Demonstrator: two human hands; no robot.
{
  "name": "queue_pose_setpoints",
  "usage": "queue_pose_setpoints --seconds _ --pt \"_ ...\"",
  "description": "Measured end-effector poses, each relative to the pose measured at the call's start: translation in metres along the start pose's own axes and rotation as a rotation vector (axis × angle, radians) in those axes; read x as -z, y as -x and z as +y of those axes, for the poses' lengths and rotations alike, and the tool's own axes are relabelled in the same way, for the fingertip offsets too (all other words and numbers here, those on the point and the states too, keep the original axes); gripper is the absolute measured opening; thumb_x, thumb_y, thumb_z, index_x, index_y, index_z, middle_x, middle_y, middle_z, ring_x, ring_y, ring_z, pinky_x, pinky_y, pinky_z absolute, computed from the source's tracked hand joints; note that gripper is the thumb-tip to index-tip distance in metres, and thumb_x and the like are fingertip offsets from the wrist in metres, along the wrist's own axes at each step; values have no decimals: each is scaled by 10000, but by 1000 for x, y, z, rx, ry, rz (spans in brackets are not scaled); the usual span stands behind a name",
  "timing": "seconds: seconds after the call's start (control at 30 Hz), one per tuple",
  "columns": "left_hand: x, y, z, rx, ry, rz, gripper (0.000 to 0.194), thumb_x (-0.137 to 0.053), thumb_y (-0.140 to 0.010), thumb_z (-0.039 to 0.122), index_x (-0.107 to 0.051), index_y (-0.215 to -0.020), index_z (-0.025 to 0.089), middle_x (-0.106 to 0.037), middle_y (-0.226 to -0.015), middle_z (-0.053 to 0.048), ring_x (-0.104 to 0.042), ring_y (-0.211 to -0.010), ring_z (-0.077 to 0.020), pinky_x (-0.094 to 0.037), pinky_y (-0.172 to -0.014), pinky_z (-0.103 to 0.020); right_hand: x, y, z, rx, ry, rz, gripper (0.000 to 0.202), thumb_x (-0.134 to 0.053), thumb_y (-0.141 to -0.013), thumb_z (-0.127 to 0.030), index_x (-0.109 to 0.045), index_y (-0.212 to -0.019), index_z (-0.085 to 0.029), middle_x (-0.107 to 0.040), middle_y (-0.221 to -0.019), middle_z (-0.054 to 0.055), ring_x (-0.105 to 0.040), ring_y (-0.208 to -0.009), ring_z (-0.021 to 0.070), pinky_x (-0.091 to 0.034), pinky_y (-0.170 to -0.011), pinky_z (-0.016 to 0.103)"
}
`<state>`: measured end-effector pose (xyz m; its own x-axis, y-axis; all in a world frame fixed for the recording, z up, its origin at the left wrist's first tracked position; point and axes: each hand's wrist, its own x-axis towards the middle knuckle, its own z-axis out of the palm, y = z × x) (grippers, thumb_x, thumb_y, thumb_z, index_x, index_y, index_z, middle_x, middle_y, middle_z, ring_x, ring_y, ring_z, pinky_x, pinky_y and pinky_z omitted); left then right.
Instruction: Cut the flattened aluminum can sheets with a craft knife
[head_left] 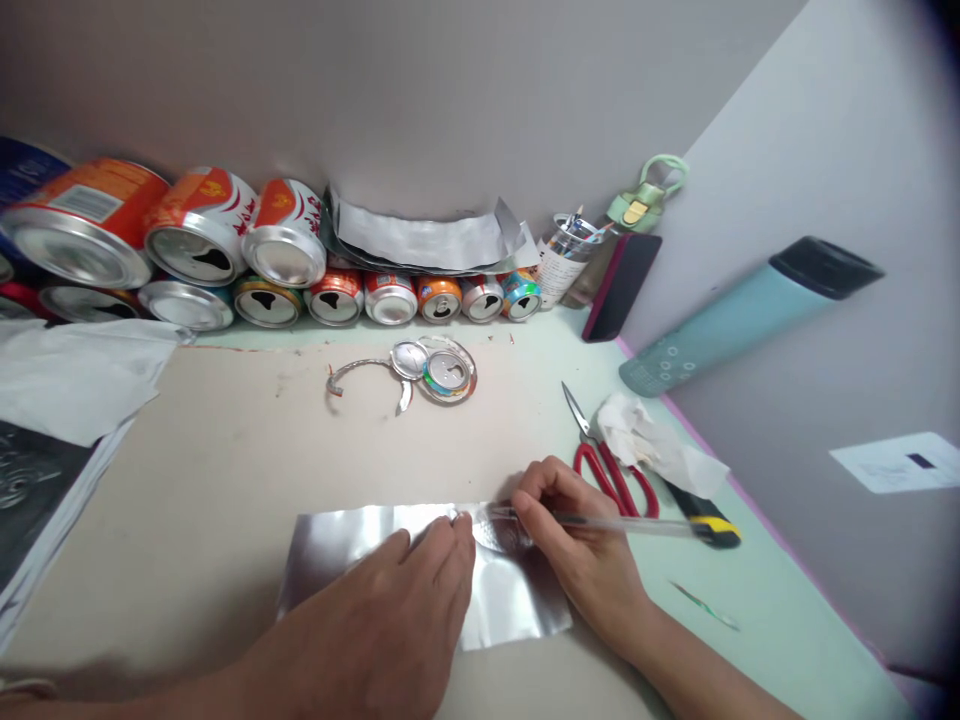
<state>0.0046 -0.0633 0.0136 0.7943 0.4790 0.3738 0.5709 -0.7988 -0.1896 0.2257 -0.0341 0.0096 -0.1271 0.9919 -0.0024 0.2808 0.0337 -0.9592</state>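
A flat silver metal sheet (517, 605) lies on the beige board at the front middle. Across its left part rests my left hand (397, 610), palm down, fingers pressed together on the metal near the sheet's centre. My right hand (577, 540) grips a clear pen (622, 523) in a pinch over the sheet's right side, the shaft pointing right. The pen's tip meets the sheet just right of my left fingertips, by a faint curved outline. Part of the sheet is hidden under both hands.
Drink cans (281, 235) are stacked along the back wall, with metal sheets (420, 240) on top. Can ends (448, 372) lie mid-board. To the right are red scissors (600, 470), crumpled tissue (652, 440), a phone (624, 285) and a teal bottle (735, 320). Papers (82, 375) lie left.
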Motion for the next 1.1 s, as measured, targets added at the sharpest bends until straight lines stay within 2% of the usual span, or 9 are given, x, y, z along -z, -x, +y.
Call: queue_pose_setpoints --seconds 0.2,0.33,0.47,0.8,0.93,1.1 --pt "7 0 -3 -4 -10 -16 368 -438 -989 141 -709 -1235 100 -745 -1230 -109 -644 -1094 -195 -432 -903 -333 -1 -1 3 -22 55 -60 278 -613 -965 -347 -528 -734 -218 -558 -674 -10 -481 -613 156 -377 -558 285" --pt "9 1 -3 4 -2 10 408 -371 -1000 114 -719 -1212 101 -760 -1204 -90 -660 -1086 -184 -447 -902 -320 -2 -1 3 -15 71 -68 268 -617 -969 -338 -525 -748 -218 -540 -677 -22 -458 -613 147 -364 -553 275" --pt "9 0 -2 0 18 -38 457 -326 -994 74 -726 -1211 121 -759 -1223 -74 -668 -1086 -179 -465 -893 -322 -1 1 1 38 86 -109 265 -583 -1005 -312 -502 -768 -224 -516 -700 -26 -442 -631 147 -357 -563 277" --pt "13 0 -1 -1 62 -127 373 -468 -970 124 -710 -1254 127 -742 -1257 -106 -666 -1061 -197 -457 -883 -336 4 -1 -4 67 100 -182 278 -536 -1032 -296 -474 -770 -226 -500 -721 -23 -430 -647 150 -339 -567 277" --pt "12 -2 -2 -11 83 -147 371 -483 -962 122 -692 -1267 103 -727 -1264 -131 -651 -1071 -212 -436 -883 -347 3 -3 -3 55 37 -155 295 -581 -1003 -318 -486 -739 -224 -507 -691 -24 -433 -625 149 -342 -555 274" --pt "16 -14 -9 -16 123 -225 332 -463 -990 113 -699 -1221 152 -750 -1119 -63 -636 -892 -194 -427 -760 -343 5 -1 0 75 -20 50 293 -636 -980 -334 -543 -727 -220 -531 -668 -20 -460 -616 153 -362 -559 277"
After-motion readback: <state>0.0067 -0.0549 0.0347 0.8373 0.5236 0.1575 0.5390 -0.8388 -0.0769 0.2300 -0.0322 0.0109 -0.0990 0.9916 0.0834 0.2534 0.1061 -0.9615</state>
